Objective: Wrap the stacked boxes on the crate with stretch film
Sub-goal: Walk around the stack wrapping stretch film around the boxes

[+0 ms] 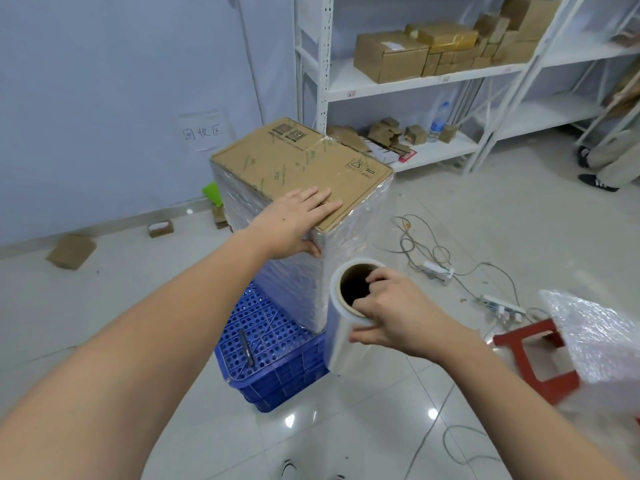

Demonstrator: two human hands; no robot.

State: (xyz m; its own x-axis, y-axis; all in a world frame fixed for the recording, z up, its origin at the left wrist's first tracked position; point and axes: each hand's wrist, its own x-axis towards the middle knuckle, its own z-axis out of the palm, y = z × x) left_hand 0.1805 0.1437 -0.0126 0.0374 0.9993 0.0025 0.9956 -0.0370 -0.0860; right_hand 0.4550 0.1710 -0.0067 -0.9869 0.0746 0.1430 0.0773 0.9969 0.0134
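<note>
A stack of cardboard boxes (298, 161) stands on a blue perforated plastic crate (273, 344), its sides covered in clear stretch film. My left hand (298, 220) lies flat on the near corner of the top box, thumb down against the film-covered side. My right hand (391, 310) grips the top end of an upright stretch film roll (341, 327), fingers hooked into its cardboard core. The roll stands close to the stack's near right corner, with film running from it onto the boxes.
A red stool (533, 358) and a sheet of bubble wrap (599, 344) sit at the right. Cables and power strips (438, 270) lie on the tiled floor. White shelving (398, 81) with boxes stands behind. A person's legs (609, 161) show at far right. A black pen (246, 346) lies on the crate.
</note>
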